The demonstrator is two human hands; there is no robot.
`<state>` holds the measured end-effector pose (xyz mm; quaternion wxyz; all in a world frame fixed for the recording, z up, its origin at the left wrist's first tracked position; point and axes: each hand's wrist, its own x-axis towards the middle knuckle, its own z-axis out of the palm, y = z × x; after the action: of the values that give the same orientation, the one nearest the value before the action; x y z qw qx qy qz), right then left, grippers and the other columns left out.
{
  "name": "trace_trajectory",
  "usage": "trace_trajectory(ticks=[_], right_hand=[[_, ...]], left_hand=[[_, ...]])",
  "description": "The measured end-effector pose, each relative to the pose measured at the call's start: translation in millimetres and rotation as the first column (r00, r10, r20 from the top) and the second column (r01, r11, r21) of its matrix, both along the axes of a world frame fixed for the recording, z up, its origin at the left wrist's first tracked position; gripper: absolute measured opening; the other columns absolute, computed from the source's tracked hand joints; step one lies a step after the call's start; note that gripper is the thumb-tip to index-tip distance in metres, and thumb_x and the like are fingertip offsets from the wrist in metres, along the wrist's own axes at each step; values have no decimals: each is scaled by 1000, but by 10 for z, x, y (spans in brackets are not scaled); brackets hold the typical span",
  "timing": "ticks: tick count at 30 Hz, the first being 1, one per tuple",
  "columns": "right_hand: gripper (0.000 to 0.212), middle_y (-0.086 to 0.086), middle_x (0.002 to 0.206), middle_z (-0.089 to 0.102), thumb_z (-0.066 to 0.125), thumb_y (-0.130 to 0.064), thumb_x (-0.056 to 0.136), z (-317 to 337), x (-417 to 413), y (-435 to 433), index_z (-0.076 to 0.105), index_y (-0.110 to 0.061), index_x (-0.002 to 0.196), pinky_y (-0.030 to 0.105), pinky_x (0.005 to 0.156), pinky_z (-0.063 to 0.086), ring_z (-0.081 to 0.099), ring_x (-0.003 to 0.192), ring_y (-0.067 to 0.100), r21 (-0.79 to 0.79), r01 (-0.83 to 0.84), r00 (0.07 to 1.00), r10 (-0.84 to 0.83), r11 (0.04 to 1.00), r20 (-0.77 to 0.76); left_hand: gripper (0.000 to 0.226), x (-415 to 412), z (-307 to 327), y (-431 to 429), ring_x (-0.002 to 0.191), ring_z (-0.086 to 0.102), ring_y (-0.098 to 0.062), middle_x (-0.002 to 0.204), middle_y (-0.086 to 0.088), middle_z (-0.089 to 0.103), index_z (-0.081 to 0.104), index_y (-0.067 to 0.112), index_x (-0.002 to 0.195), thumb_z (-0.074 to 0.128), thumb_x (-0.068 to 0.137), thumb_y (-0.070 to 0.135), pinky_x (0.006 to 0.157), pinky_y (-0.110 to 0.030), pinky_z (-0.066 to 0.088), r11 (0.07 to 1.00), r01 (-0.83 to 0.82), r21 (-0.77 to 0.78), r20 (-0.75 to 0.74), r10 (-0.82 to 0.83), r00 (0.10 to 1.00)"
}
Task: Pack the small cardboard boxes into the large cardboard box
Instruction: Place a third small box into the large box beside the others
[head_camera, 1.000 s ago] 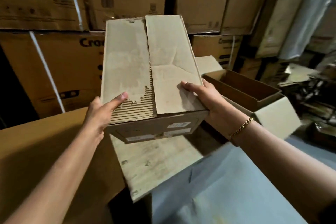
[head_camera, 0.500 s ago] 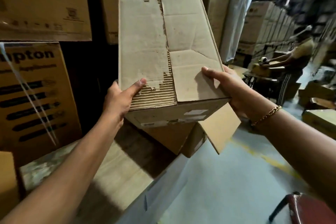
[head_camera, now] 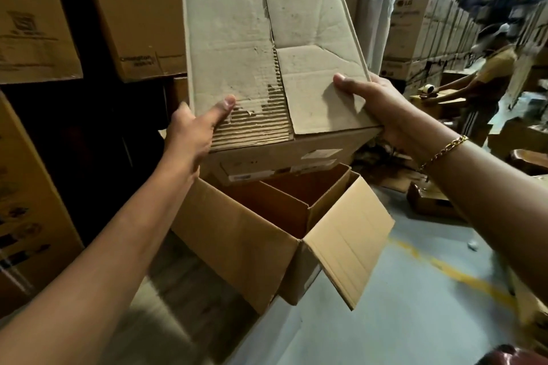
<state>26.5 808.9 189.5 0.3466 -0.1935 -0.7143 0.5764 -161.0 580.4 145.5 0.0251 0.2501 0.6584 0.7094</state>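
I hold a worn, closed small cardboard box (head_camera: 267,47) up in front of me, its top flaps torn with corrugation showing. My left hand (head_camera: 195,130) grips its near left corner, thumb on top. My right hand (head_camera: 376,107) grips the near right corner, thumb lying across the flap. Right below it stands the large cardboard box (head_camera: 246,234), open, flaps spread outward, its brown inside partly hidden by the held box.
Tall stacks of printed cartons (head_camera: 139,9) rise on the left and behind. A person (head_camera: 486,83) works over a box with a tape roll at the far right. More cartons (head_camera: 421,24) line the aisle. Grey floor with a yellow line (head_camera: 444,270) lies to the right.
The view has swung right and the held box has travelled with it, now hanging over the open large box, which has come fully into view below.
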Motion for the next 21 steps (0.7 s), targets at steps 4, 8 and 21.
trace_trajectory(ticks=[4, 8, 21], right_hand=[[53, 2, 112, 75, 77, -43, 85, 11, -212, 704, 60, -20, 130, 30, 67, 61, 76, 89, 18, -2, -63, 997, 63, 998, 32], [48, 6, 114, 75, 76, -47, 84, 75, -385, 1462, 63, -22, 124, 31, 64, 61, 74, 83, 20, -21, -147, 985, 148, 989, 92], [62, 7, 100, 76, 79, -55, 76, 407, -1299, 2959, 65, -18, 124, 38, 73, 61, 72, 72, 24, -120, -386, 855, 403, 915, 327]], left_hand=[[78, -128, 38, 545, 96, 73, -19, 110, -2, 73, 58, 18, 126, 83, 65, 59, 86, -41, 60, 1000, -23, 10, -2, 23, 1000], [98, -130, 109, 1073, 98, 73, -20, 112, -1, 74, 59, 17, 131, 84, 51, 68, 88, -41, 59, 999, -46, -11, 18, 46, 999], [46, -163, 262, 2166, 78, 75, -23, 95, -8, 77, 68, 11, 117, 72, 86, 46, 77, -45, 60, 976, -208, -71, 114, 215, 970]])
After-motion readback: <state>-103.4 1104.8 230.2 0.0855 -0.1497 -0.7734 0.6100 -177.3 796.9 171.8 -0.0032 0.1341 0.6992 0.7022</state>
